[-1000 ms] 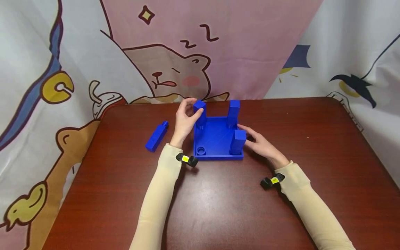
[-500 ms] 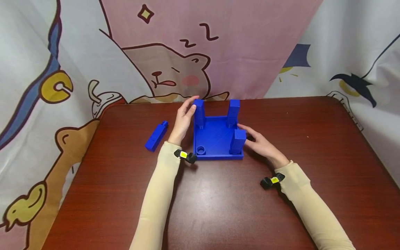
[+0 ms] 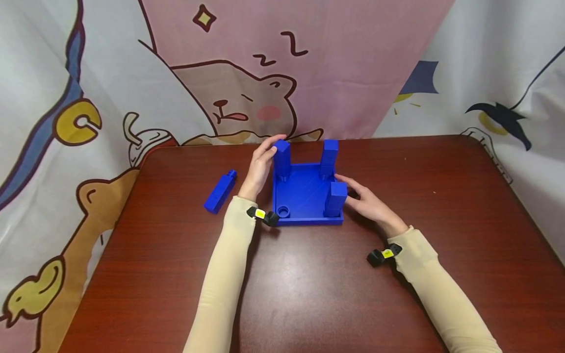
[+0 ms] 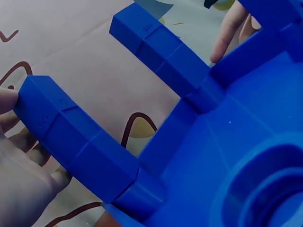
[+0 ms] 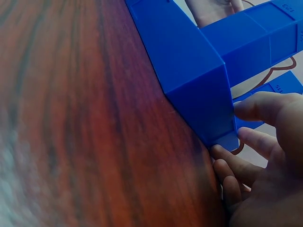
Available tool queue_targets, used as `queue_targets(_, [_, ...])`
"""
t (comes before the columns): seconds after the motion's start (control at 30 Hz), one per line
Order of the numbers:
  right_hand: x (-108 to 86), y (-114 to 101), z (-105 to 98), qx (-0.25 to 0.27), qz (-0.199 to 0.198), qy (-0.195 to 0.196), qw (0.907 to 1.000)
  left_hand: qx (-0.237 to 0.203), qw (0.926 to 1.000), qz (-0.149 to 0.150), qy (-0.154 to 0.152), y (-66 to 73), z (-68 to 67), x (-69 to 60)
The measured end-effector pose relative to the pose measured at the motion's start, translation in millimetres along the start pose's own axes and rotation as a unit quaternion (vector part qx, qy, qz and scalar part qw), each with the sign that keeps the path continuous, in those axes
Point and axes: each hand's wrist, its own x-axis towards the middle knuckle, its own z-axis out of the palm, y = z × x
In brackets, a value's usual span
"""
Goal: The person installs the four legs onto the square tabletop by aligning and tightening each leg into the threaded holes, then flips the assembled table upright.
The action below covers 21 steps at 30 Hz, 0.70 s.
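A square blue tray (image 3: 304,196) carries three upright blue posts, with a round socket (image 3: 283,212) at its near-left corner. My left hand (image 3: 257,171) holds the top of the back-left post (image 3: 282,159); in the left wrist view the thumb touches the top edge of that post (image 4: 80,142) and the fingers lie along its side. My right hand (image 3: 371,203) rests against the tray's right side, beside the near-right post (image 3: 336,198). Its fingers (image 5: 255,142) touch the tray wall (image 5: 203,104) in the right wrist view, thumb uppermost.
A loose blue post (image 3: 219,193) lies on the brown table (image 3: 300,284), left of the tray and left hand. The back-right post (image 3: 329,158) stands in the tray's far corner. A printed curtain (image 3: 353,63) hangs behind the table.
My left thumb has shifted from the back-left post's near right face to its left side, with the fingers reaching farther behind. The post has turned slightly. My right hand stays in place.
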Motion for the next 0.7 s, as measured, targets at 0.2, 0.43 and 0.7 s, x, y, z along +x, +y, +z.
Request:
queue_targets(0.2, [4.5, 29, -1, -0.007, 0.004, 0.001, 1.0, 0.079, 0.9969, 0.001, 0.003, 9.5, -2.3, -2.0])
queue_targets(0.43, [3.2, 29, -4, 0.003, -0.01, 0.0, 0.9999, 0.165, 0.9856, 0.022, 0.03, 20.5, 5.3, -11.5])
queue_targets(0.7, [5.2, 29, -5, 0.017, 0.001, -0.011, 0.9998, 0.198, 0.9774, 0.016, 0.071, 40.0, 24.2, -23.9])
